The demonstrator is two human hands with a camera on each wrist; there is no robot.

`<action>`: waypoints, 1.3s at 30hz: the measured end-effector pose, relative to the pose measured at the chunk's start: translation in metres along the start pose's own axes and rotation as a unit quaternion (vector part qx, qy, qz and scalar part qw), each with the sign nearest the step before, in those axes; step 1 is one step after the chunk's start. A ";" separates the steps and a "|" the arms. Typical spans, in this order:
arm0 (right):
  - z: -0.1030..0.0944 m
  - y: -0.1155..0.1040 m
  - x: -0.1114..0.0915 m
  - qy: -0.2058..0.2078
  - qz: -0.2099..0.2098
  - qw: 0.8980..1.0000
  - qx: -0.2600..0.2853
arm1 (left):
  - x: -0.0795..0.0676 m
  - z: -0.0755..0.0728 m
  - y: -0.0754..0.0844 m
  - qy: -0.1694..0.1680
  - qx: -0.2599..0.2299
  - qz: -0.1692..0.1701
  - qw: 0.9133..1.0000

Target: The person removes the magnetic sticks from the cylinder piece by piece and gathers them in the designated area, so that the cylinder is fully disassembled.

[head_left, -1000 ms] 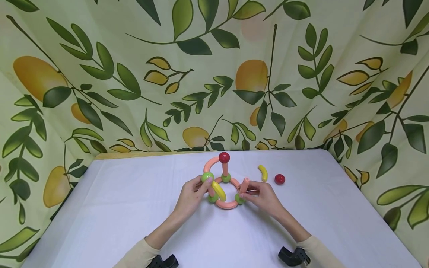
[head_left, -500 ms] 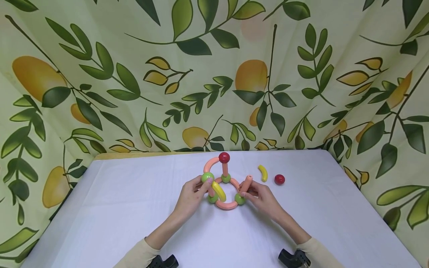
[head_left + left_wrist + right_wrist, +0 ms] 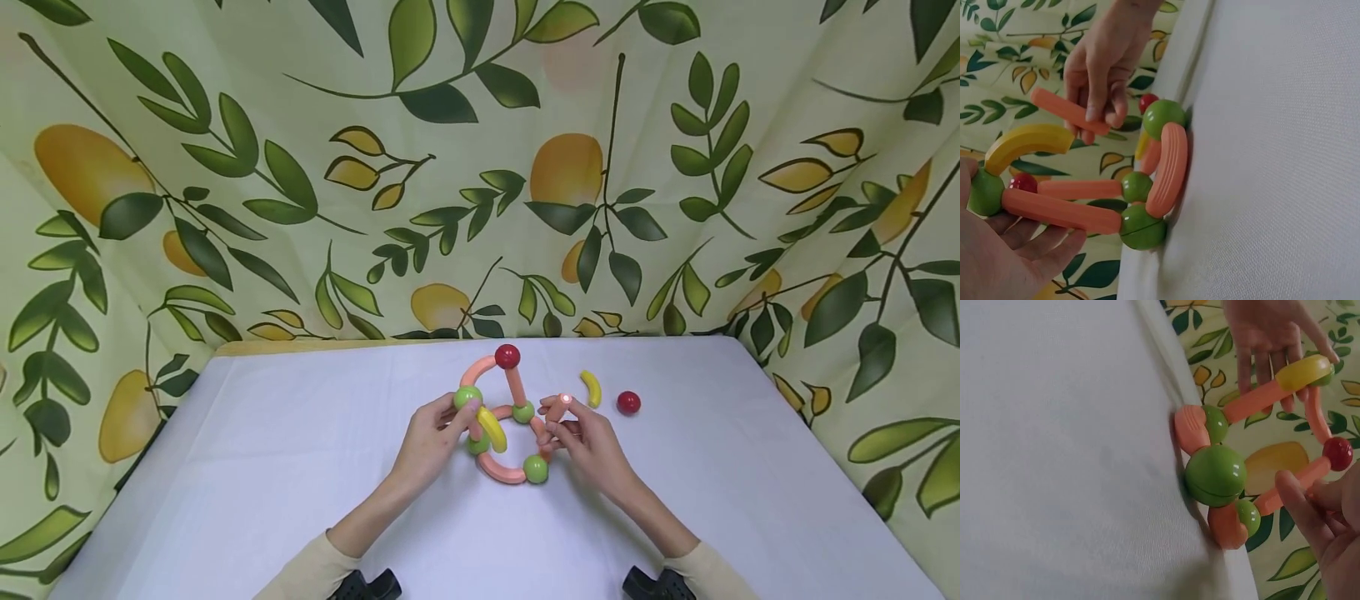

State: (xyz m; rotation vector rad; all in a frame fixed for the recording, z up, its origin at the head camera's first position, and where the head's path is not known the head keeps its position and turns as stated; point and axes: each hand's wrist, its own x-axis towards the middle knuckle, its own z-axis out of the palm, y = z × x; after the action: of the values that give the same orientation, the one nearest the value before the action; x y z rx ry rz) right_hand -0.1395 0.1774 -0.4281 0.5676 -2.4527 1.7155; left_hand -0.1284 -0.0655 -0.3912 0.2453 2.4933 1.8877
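A toy frame of pink sticks and green balls stands on the table, its ring of curved pink sticks (image 3: 501,472) at the bottom. My left hand (image 3: 429,429) holds its upper green ball (image 3: 468,397) with the thumb, fingers along the straight pink stick (image 3: 1060,211) below. From that ball juts a curved yellow stick (image 3: 492,429). A red ball (image 3: 507,357) tops the upright at the back. My right hand (image 3: 596,442) pinches a loose straight pink stick (image 3: 1066,111), apart from the bare near green ball (image 3: 536,468).
A curved yellow stick (image 3: 591,389) and a red ball (image 3: 628,402) lie right of the frame. A white cloth covers the table (image 3: 300,467). A leaf-patterned curtain (image 3: 480,183) hangs behind and at the sides.
The straight pink stick has come off the near right green ball in my right hand and moved up and right. The frame's ring has turned, that ball shifting toward me.
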 end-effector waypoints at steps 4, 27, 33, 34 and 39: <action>-0.003 -0.001 0.003 0.022 0.007 1.000 -0.019 | 0.000 -0.001 0.001 -0.001 -0.012 -0.001 1.000; -0.086 0.027 0.004 0.126 0.109 0.971 -0.169 | -0.001 -0.001 0.003 -0.004 -0.030 0.003 1.000; -0.115 0.036 -0.002 0.125 0.158 0.955 -0.217 | 0.000 0.001 0.002 0.000 -0.014 0.004 1.000; -0.119 0.037 -0.003 0.121 0.164 0.954 -0.222 | 0.000 0.001 0.002 -0.002 -0.018 0.003 1.000; -0.134 0.048 -0.007 0.100 0.195 0.945 -0.242 | 0.000 0.000 0.002 -0.005 -0.033 0.004 0.999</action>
State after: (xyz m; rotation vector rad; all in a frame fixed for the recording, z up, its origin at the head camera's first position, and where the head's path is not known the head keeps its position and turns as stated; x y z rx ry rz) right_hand -0.1679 0.3168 -0.4241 -0.1473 -2.8081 1.1034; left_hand -0.1287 -0.0654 -0.3895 0.2637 2.4216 1.9617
